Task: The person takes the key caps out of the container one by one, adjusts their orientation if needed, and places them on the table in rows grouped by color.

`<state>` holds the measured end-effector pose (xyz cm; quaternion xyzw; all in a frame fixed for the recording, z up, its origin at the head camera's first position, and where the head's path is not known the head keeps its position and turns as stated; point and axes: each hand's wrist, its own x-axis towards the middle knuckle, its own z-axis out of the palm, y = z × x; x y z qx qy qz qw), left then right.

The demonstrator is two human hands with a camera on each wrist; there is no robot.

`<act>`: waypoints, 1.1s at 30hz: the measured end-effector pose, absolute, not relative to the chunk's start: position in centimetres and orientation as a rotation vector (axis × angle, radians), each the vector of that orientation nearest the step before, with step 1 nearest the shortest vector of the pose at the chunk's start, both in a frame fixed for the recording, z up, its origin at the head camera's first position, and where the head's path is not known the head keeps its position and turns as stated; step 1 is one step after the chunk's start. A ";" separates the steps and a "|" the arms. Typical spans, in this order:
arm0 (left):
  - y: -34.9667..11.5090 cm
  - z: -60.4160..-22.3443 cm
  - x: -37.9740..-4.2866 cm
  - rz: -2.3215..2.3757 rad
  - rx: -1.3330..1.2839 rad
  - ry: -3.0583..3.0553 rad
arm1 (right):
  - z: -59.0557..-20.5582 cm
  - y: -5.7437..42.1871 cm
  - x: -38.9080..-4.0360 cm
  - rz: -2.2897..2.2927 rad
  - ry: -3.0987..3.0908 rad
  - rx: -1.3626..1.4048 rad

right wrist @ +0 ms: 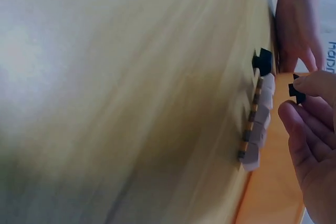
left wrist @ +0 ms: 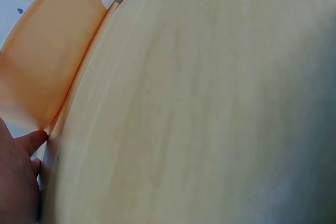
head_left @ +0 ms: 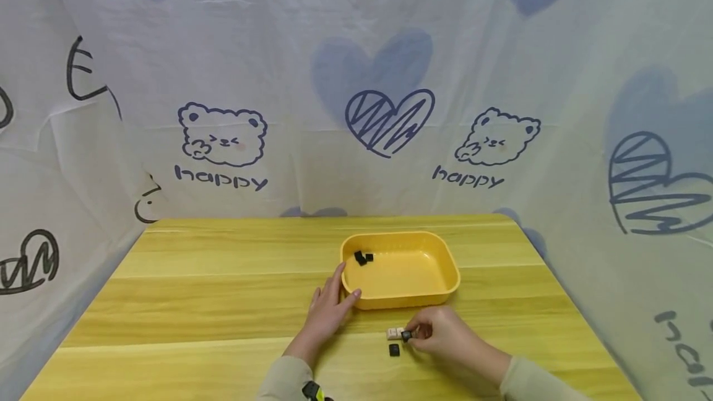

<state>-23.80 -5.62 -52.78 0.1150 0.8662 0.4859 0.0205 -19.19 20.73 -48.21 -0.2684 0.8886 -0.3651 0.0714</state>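
One table [head_left: 211,308], one yellow tray [head_left: 398,302], five small black pieces [head_left: 394,350], four pale ones [right wrist: 258,134]

Wide room over the table [head_left: 195,302] left of the left hand [head_left: 327,311], yellow tray [head_left: 401,302] an obstacle rightward.

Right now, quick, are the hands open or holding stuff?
Left hand: open, touching the yellow tray.
Right hand: closed, pinching a small black piece.

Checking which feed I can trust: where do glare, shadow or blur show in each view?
Head: yellow tray clearly outlined, no strong glare; left wrist: tabletop soft, darkening toward the right edge; right wrist: pale glare at the left edge, soft shadows beside the pale blocks.
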 end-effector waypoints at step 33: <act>-5.6 -52.8 -24.1 1.472 0.334 2.689 | -49.7 20.2 -18.1 -0.940 2.752 -0.898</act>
